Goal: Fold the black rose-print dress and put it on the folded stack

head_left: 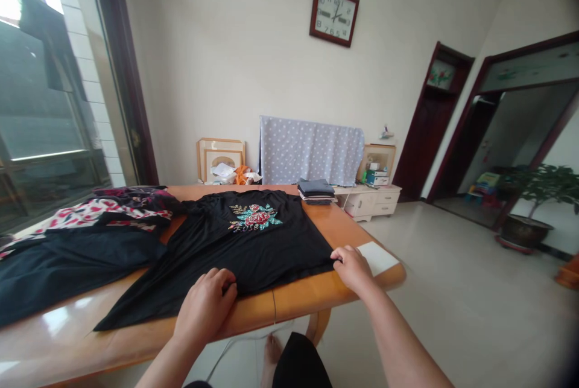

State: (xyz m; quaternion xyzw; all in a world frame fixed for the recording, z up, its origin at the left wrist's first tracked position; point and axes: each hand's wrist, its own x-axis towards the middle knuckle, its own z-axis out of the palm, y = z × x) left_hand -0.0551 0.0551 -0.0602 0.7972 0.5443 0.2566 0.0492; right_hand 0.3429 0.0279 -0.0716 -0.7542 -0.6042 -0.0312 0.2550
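Glossy orange wooden tabletop (316, 294) in a living room with pale walls and a tiled floor; all positions are noted relative to the black shirt (235, 249) spread flat on it.

Nearest edge: the left hand (205, 306) rests on the shirt's near hem, fingers curled down and pressing the cloth, knuckles up. The right hand (353, 267) sits at the shirt's near right corner, fingers closed together and pinching the hem edge against the wood.

Shirt lies face up, with a sequined flower patch (254, 217) on its chest toward the far side. Judgement: thin, limp knit, light, apt to slide on the polished surface; the beaded patch is the one stiffer, snag-prone zone. Best taken by hem corners or shoulder seams, not by the patch.

Just right of the shirt's corner: a white card (377, 257). Left of the shirt: more dark garments (67, 261) and a red-and-white patterned one (99, 210). Beyond its far right shoulder: a folded stack of clothes (315, 190). Farther back: a dotted cloth (311, 151) over furniture, and a wall clock (333, 13) above.
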